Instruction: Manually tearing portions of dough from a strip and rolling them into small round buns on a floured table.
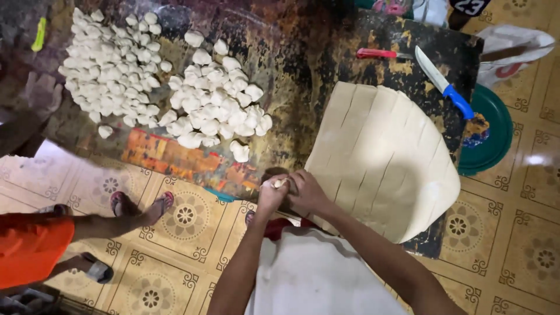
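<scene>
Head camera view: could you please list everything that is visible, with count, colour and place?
dough sheet: one, pale beige, cut into strips, right side of the board
small dough pieces: many, white, two heaps at the upper left of the board
work board: one, dark and worn, lying on the floor
blue-handled knife: one, upper right of the board
red-handled tool: one, left of the knife
green plate: one, right of the board
tiled floor: beige with brown pattern
another person: orange clothing, feet in sandals, lower left
dough piece: one, pale, between both hands
left hand: pinching the dough piece
right hand: on the same piece
</scene>
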